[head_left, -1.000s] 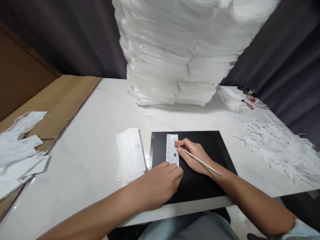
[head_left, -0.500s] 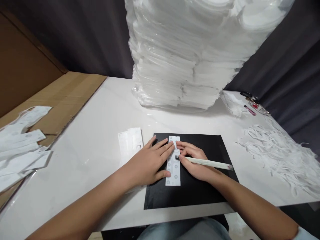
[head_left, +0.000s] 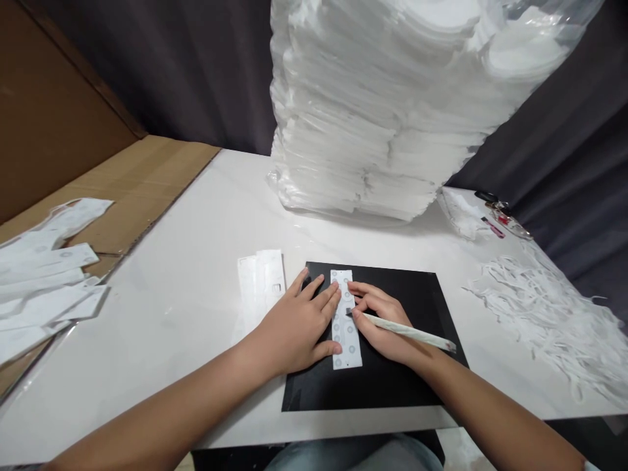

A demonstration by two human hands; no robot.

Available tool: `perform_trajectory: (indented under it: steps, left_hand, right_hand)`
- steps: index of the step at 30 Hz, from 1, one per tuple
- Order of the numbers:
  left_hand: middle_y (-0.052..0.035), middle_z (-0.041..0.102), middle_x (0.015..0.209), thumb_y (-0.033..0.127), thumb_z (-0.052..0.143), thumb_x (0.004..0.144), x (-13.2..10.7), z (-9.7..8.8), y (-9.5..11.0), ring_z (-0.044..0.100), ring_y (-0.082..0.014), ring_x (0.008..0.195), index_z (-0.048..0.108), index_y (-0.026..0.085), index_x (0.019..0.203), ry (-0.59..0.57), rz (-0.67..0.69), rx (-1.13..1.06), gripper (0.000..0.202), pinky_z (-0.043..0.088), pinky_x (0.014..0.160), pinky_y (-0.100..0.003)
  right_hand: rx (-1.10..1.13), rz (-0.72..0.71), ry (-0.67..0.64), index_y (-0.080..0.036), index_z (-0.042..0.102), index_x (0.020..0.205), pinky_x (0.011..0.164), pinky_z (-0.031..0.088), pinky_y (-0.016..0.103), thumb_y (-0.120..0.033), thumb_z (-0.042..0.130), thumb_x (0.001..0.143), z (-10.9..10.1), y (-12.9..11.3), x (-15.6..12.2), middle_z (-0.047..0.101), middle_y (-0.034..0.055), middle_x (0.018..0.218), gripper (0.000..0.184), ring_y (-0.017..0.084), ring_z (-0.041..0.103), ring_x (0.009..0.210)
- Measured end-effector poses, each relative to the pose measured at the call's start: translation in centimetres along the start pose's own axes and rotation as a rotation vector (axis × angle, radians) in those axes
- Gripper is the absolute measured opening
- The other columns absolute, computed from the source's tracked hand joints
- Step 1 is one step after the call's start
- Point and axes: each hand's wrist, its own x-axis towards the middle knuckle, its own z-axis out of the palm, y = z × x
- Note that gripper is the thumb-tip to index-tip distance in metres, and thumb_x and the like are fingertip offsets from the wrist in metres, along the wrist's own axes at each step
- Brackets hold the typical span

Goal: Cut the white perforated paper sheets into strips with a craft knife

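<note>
A narrow white strip (head_left: 346, 330) printed with small round marks lies lengthwise on a black mat (head_left: 407, 386) at the table's near edge. My left hand (head_left: 297, 324) rests flat on the mat with fingers spread, fingertips against the strip's left edge. My right hand (head_left: 385, 320) is closed round a thin white stick tool (head_left: 409, 331), whose dark tip touches the strip near its middle. The stick's tail points right, over my wrist.
A small pile of white strips (head_left: 260, 284) lies left of the mat. A tall bagged stack of white sheets (head_left: 392, 111) stands behind. Thin white trimmings (head_left: 544, 311) are heaped at right, more strips (head_left: 44, 281) on cardboard (head_left: 142, 190) at left. Small items (head_left: 495, 212) lie far right.
My left hand moved from the strip's lower end up to its left side and spread flat. The stick tool swung from slanted to nearly level. The view shifted slightly.
</note>
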Motion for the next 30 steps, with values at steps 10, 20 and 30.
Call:
perform_trajectory:
  steps: [10,20,30]
  left_hand:
    - [-0.0166,0.044,0.144,0.066,0.046,0.085,-0.1,0.9,0.3,0.035,-0.0376,0.134,0.043,0.013,0.140,0.028,-0.027,0.032,0.077,0.009,0.112,-0.055]
    - [-0.0233,0.041,0.143,0.065,0.055,0.080,0.2,-0.6,1.2,0.036,-0.0448,0.131,0.045,0.007,0.137,-0.109,-0.078,0.052,0.083,0.011,0.109,-0.061]
    - [-0.0248,0.027,0.150,0.017,0.060,0.084,1.3,-0.6,3.7,0.050,-0.0316,0.125,0.041,0.015,0.132,0.100,-0.209,-0.325,0.052,0.050,0.092,-0.042]
  right_hand:
    - [-0.247,-0.181,-0.029,-0.021,0.060,0.079,0.094,0.051,0.041,-0.017,0.050,0.085,0.2,-0.3,-0.3,0.067,0.0125,0.115,0.013,0.025,0.060,0.112]
    - [-0.808,0.052,0.279,-0.018,0.059,0.085,0.073,0.048,0.041,-0.022,0.033,0.092,-5.7,1.5,-0.5,0.067,0.0164,0.086,0.027,0.027,0.063,0.079]
    - [-0.882,0.349,0.460,-0.018,0.061,0.081,0.065,0.039,0.032,-0.032,0.040,0.088,-13.5,5.5,-1.8,0.065,0.0099,0.074,0.025,0.024,0.060,0.069]
